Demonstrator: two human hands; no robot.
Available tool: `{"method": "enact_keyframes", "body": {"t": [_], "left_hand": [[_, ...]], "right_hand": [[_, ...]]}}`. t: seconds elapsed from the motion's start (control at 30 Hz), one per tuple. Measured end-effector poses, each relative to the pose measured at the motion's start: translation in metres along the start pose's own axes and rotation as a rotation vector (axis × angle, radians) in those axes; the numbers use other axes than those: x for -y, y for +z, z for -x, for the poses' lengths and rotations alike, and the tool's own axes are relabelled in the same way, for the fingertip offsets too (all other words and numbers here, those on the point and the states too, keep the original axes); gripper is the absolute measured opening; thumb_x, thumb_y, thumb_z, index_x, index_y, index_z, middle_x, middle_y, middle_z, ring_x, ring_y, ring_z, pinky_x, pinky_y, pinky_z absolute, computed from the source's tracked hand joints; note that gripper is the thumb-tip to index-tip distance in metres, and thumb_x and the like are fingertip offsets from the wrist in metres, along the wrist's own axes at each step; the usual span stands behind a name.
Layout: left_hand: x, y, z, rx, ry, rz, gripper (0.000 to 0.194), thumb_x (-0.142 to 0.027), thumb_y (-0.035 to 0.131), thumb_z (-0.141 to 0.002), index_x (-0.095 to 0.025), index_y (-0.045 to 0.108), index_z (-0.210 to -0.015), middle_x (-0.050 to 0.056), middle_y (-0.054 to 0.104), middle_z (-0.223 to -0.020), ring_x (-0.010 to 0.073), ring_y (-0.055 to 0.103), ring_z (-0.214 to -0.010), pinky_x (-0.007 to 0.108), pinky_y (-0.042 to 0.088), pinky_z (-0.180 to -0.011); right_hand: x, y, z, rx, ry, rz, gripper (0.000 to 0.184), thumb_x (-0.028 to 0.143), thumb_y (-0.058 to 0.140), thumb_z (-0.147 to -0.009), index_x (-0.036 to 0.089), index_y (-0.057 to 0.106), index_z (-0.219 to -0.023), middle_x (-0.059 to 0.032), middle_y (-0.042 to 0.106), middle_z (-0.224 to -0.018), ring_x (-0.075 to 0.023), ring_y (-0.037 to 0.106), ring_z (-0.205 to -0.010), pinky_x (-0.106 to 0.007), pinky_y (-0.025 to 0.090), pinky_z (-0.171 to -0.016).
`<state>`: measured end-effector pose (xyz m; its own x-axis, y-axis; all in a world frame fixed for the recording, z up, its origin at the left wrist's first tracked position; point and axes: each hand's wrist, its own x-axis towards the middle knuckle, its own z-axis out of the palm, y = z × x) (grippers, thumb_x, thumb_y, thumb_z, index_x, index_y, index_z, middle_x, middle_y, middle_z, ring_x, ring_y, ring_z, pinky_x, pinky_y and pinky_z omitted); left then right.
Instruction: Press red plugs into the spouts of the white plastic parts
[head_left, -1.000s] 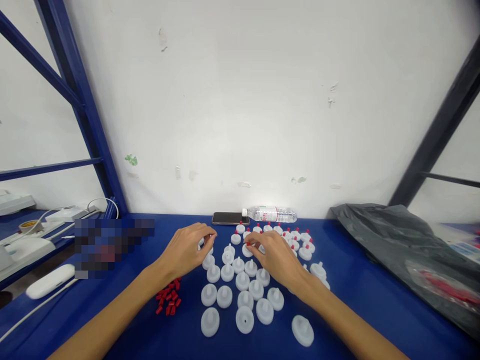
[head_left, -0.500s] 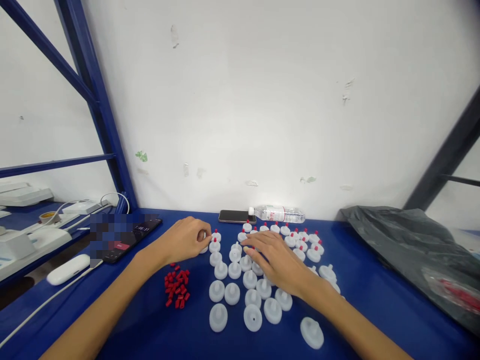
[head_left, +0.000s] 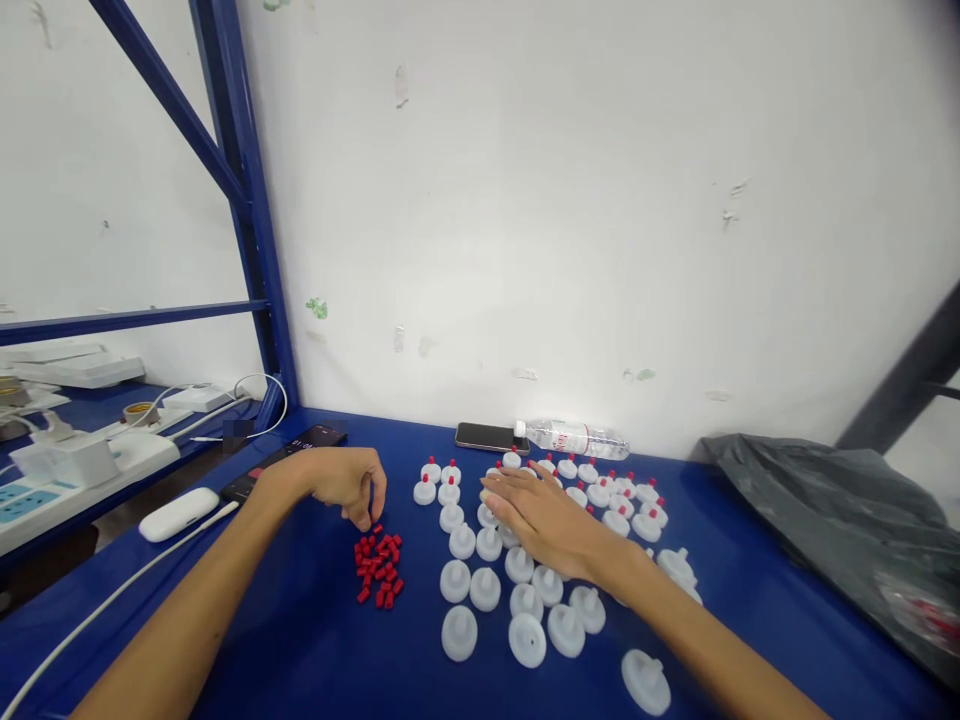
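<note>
My left hand (head_left: 351, 486) hangs just above the far edge of a pile of small red caps (head_left: 381, 572). Its fingers curl downward with a small gap between the tips, and one red cap (head_left: 377, 528) lies right by them. Over the rows of white plastic discs with spouts (head_left: 484, 588), my right hand (head_left: 544, 515) stretches out palm down, fingers extended. It covers some of the discs, so contact beneath it is hidden. Discs with red caps on their spouts (head_left: 448, 490) stand toward the back; the nearer ones show bare spouts.
A phone (head_left: 491, 437) and a clear water bottle (head_left: 576, 439) lie along the wall. To the right is a dark plastic bag (head_left: 810, 530). On the left are another phone (head_left: 319, 437), a white case (head_left: 178, 514), a cable and a power strip (head_left: 82, 475).
My left hand has moved from the capped discs back toward me and left, to the red pile. The right hand stays over the discs. The view has shifted slightly left.
</note>
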<state>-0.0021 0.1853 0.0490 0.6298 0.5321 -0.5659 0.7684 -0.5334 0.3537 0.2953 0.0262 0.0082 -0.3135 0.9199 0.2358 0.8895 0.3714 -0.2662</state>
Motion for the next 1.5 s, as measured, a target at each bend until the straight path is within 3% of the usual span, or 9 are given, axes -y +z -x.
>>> {"method": "enact_keyframes", "body": {"t": [0.2,0.4,0.6,0.73,0.97,1.17,1.33,1.4,1.5], "left_hand": [[-0.004,-0.001,-0.002,-0.068,-0.001,0.064,0.031,-0.037,0.07,-0.101,-0.016,0.068,-0.124,0.008,0.072,-0.121,0.0214,0.072,-0.099,0.04,0.064,-0.083],[-0.042,-0.004,0.011,-0.423,0.3,0.308,0.027,-0.044,0.077,-0.091,-0.018,0.077,-0.098,-0.002,0.071,-0.074,0.0138,0.063,-0.063,0.025,0.047,-0.061],[-0.087,0.029,-0.012,-0.658,0.514,0.642,0.044,-0.057,0.071,-0.091,-0.017,0.076,-0.108,0.006,0.078,-0.086,0.0191,0.069,-0.077,0.022,0.041,-0.053],[-0.098,0.048,-0.027,-0.633,0.576,0.767,0.041,-0.055,0.078,-0.085,-0.016,0.079,-0.101,0.01,0.081,-0.093,0.0208,0.071,-0.079,0.02,0.042,-0.048],[-0.103,0.057,-0.028,-0.598,0.603,0.843,0.029,-0.044,0.087,-0.081,-0.018,0.085,-0.093,0.007,0.08,-0.092,0.0117,0.058,-0.061,0.02,0.043,-0.045],[-0.104,0.056,-0.026,-0.525,0.655,0.964,0.023,-0.033,0.094,-0.072,-0.02,0.084,-0.088,0.007,0.078,-0.101,0.0212,0.069,-0.095,0.021,0.051,-0.062],[-0.108,0.057,-0.019,-0.274,0.705,1.094,0.084,-0.024,0.097,-0.06,-0.034,0.068,-0.139,0.008,0.072,-0.132,0.0292,0.067,-0.121,0.033,0.058,-0.085],[-0.112,0.061,-0.017,-0.164,0.725,1.093,0.083,-0.026,0.096,-0.059,-0.027,0.071,-0.138,0.011,0.076,-0.122,0.031,0.07,-0.115,0.037,0.057,-0.087],[-0.115,0.065,-0.017,-0.128,0.736,1.077,0.054,-0.029,0.096,-0.061,-0.017,0.084,-0.111,0.009,0.08,-0.096,0.0249,0.074,-0.095,0.032,0.056,-0.083]], "right_hand": [[-0.007,-0.011,0.015,-0.175,-0.008,0.001,0.054,0.049,0.035,-0.114,0.023,0.047,-0.159,-0.0123,0.055,-0.16,-0.0322,0.049,-0.151,-0.061,0.039,-0.124],[-0.007,-0.011,0.022,-0.31,-0.056,-0.032,0.035,0.03,0.036,-0.114,0.028,0.052,-0.145,-0.0128,0.063,-0.139,-0.0259,0.073,-0.116,-0.048,0.063,-0.097],[0.009,-0.001,0.023,-0.367,-0.154,-0.049,0.032,0.019,0.051,-0.107,0.03,0.045,-0.136,-0.0088,0.065,-0.137,-0.0236,0.072,-0.118,-0.041,0.064,-0.094],[0.014,0.003,0.025,-0.423,-0.126,-0.047,0.043,0.015,0.063,-0.101,0.03,0.042,-0.136,-0.0057,0.074,-0.119,-0.0243,0.078,-0.1,-0.04,0.066,-0.081],[0.014,0.003,0.023,-0.484,-0.158,-0.015,0.04,0.013,0.064,-0.099,0.026,0.046,-0.132,-0.0074,0.078,-0.113,-0.0256,0.079,-0.099,-0.039,0.067,-0.078],[0.011,0.001,0.023,-0.54,-0.318,0.024,0.026,0.015,0.055,-0.106,0.024,0.052,-0.13,-0.0078,0.079,-0.117,-0.0229,0.077,-0.108,-0.037,0.065,-0.085],[0.016,-0.005,0.022,-0.659,-0.501,0.074,0.036,-0.003,0.049,-0.101,0.026,0.059,-0.12,-0.0028,0.079,-0.121,-0.0175,0.07,-0.124,-0.039,0.055,-0.104],[0.021,-0.007,0.02,-0.726,-0.544,0.103,0.04,-0.007,0.05,-0.097,0.026,0.061,-0.117,-0.0002,0.081,-0.116,-0.0167,0.071,-0.121,-0.039,0.053,-0.105],[0.027,-0.009,0.021,-0.763,-0.544,0.113,0.034,-0.001,0.056,-0.099,0.024,0.061,-0.122,0.0004,0.081,-0.109,-0.0174,0.072,-0.114,-0.037,0.053,-0.102]]}}
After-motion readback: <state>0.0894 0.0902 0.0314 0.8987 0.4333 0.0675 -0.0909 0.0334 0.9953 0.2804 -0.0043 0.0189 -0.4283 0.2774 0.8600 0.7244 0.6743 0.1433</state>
